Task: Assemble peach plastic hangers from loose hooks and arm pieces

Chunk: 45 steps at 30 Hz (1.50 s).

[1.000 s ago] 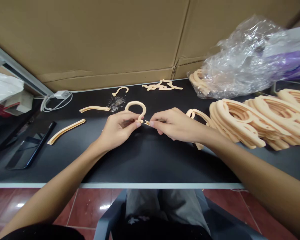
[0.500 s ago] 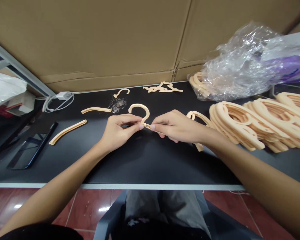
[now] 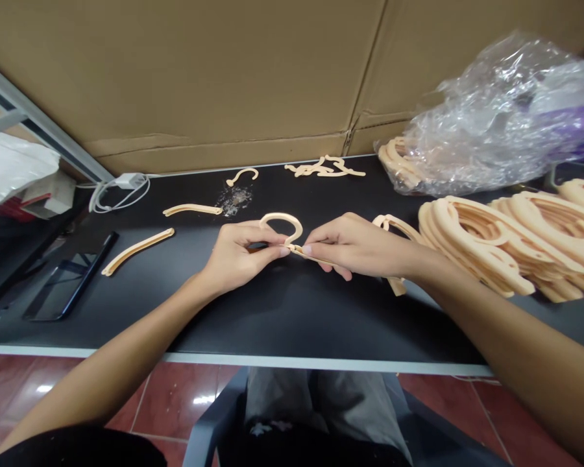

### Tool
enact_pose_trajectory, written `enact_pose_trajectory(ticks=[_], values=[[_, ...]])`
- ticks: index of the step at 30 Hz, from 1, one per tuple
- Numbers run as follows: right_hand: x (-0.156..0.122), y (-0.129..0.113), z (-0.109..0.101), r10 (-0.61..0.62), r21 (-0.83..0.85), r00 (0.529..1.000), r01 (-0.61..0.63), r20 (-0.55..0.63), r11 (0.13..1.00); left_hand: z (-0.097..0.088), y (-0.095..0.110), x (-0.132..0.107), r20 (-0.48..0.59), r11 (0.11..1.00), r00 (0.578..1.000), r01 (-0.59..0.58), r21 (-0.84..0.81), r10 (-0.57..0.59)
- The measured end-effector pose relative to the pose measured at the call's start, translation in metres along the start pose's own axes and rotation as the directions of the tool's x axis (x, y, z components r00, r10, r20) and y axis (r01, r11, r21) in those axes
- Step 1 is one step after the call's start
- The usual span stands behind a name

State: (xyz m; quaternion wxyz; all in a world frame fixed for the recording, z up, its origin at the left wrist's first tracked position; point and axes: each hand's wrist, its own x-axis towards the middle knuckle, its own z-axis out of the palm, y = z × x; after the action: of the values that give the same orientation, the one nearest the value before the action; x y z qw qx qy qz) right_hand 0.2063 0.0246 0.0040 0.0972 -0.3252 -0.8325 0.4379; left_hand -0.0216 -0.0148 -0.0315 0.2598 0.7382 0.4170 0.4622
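A cream plastic hanger hook stands up between my two hands, its curve opening to the left. My left hand pinches the base of the hook between thumb and fingers. Pressed close beside it, my right hand grips a thin cream hanger arm that meets the hook's base. Most of that arm is hidden by the fingers. Behind my right wrist lies another cream hanger piece, partly covered. To the left, two loose hanger arms rest on the black table.
Stacks of cream hangers fill the right side, below a clear plastic bag. Several loose hooks lie at the back, with a single hook by some debris. A phone and a white charger cable sit left.
The view has shifted slightly. The hook between my hands has tilted a little lower, and both hands keep their pinch at its base.
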Motion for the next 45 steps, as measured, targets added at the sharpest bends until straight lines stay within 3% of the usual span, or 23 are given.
enact_pose_trajectory(ticks=[15,24,36,45], values=[[0.002,0.008,-0.001,-0.124,-0.084,0.992,0.127,0.035,0.988,0.000,0.006,-0.002,0.069,0.997,0.998,0.020,-0.075,-0.015],[0.001,0.006,0.003,-0.187,-0.093,0.980,0.193,0.064,0.977,-0.005,0.007,0.000,0.086,0.989,0.994,-0.048,-0.141,0.061],[0.000,0.004,0.004,-0.210,-0.168,0.972,0.226,0.108,0.959,-0.007,0.017,0.000,0.239,0.993,0.971,0.029,-0.113,-0.001],[-0.003,-0.003,0.009,-0.221,-0.116,0.968,0.235,0.120,0.965,-0.012,0.022,0.005,0.253,0.987,0.965,0.107,-0.122,-0.073]])
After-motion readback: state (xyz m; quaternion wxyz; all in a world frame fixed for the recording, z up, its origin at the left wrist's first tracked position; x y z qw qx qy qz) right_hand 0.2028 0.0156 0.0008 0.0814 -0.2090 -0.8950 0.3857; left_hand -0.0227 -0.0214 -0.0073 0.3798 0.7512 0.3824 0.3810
